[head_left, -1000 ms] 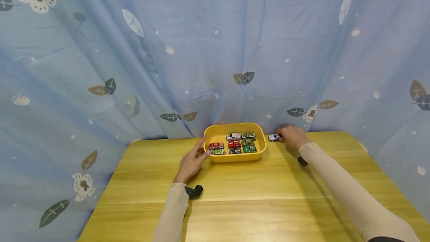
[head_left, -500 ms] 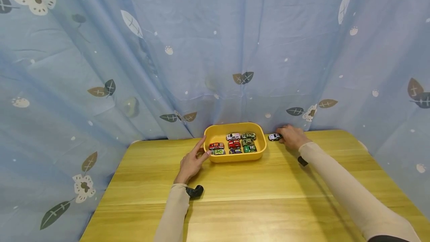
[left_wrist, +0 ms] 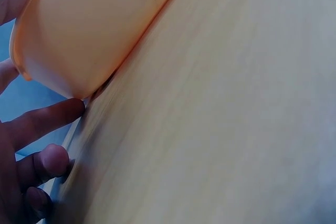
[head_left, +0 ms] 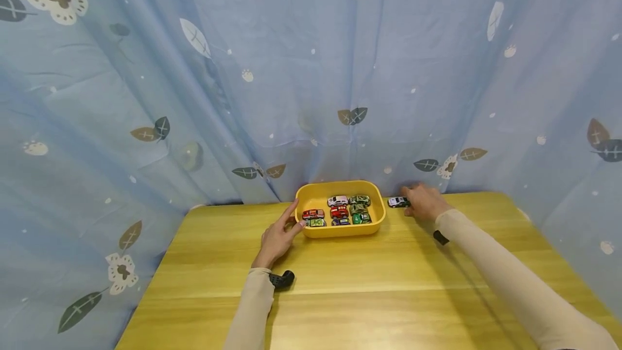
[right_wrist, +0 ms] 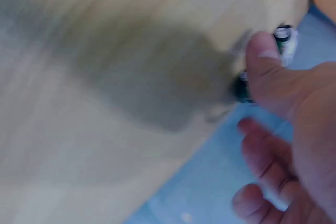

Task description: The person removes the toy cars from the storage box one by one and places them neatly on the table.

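The left hand [head_left: 277, 237] holds the left end of a yellow plastic box [head_left: 340, 229], thumb at the front corner of the rim and index finger along the side. In the left wrist view, fingers [left_wrist: 52, 121] reach the outer wall and lower edge. Beyond the box's right end, a small white-and-black toy car [head_left: 398, 202] stands on the table. The right hand [head_left: 426, 202] is at this car's right end, with thumb and index finger spread around it. In the right wrist view, its thumb covers part of the toy car [right_wrist: 289, 45], and the other fingers lie apart from it.
Several toy cars lie in the box, including a white one [head_left: 337, 201], a red one [head_left: 339, 211] and a green one [head_left: 362, 218]. A wooden table [head_left: 350, 274] extends toward the person. A blue patterned curtain [head_left: 311, 80] hangs right behind the table's back edge.
The right hand's fingers have loosened and drawn slightly back, showing more of the toy car's right end. The left hand stays on the box. The head view shifts slightly.
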Demonstrator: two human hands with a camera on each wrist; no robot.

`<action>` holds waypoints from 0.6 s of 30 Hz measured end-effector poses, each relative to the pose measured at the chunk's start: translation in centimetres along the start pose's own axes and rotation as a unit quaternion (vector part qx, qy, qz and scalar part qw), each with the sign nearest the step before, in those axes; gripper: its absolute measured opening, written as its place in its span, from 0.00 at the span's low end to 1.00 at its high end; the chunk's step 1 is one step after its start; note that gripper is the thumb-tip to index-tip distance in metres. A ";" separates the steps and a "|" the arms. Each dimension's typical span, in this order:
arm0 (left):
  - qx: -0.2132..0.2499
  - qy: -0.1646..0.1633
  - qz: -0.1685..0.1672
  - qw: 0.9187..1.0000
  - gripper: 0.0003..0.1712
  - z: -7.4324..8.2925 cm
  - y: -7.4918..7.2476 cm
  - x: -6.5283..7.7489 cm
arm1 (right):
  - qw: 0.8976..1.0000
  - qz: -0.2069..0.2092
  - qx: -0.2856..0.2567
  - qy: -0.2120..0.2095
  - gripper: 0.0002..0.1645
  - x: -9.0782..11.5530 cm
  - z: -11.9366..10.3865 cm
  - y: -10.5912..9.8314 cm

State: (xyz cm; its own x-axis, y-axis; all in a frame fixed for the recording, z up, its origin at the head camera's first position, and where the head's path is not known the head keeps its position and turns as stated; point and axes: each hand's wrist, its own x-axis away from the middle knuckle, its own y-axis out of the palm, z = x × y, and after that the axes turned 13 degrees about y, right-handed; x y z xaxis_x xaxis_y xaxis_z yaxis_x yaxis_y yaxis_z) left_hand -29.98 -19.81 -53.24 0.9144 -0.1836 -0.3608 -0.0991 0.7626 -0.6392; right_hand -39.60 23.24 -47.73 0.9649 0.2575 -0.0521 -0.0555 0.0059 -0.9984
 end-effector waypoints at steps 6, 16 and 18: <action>0.004 -0.003 -0.006 1.000 0.40 -0.1 0.2 0.1 | 0.998 0.052 0.042 0.003 0.43 0.5 -1.2 -1.9; 0.003 -0.002 -0.002 1.000 0.41 -0.2 0.0 0.1 | 0.976 0.174 -0.117 -0.061 0.28 -1.6 -7.9 -7.1; 0.011 -0.003 -0.003 1.000 0.41 -0.2 0.1 0.1 | 0.974 0.154 -0.150 -0.072 0.29 -2.2 -9.5 -7.4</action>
State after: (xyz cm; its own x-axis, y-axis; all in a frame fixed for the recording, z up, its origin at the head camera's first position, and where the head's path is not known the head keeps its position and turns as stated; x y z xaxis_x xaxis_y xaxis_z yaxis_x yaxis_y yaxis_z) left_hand -30.00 -19.88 -53.43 0.9174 -0.1841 -0.3527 -0.0855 0.7746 -0.6267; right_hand -38.91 13.44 -40.40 0.8671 0.3359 -0.3678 -0.2379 -0.3695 -0.8982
